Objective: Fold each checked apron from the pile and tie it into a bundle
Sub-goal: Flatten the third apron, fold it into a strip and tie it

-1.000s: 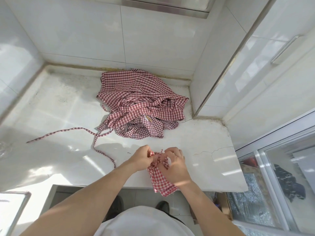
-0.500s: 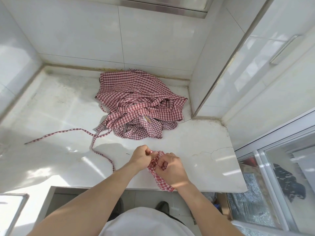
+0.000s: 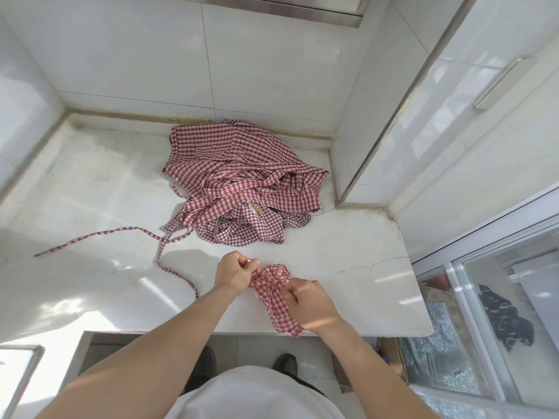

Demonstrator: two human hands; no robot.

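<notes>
Red-and-white checked apron bundle [image 3: 273, 290] at near edge of white stone counter [image 3: 90, 207], lower end hanging past the edge. Left hand [image 3: 234, 273] curled tight, pinching a strap end at bundle's left side. Right hand [image 3: 308, 302] curled, gripping bundle's right side near the knot. Pile of loose checked aprons [image 3: 242, 182] farther back, near the tiled wall [image 3: 136, 55], well apart from bundle. 1 long strap [image 3: 99, 234] trailing left from pile across counter.
</notes>
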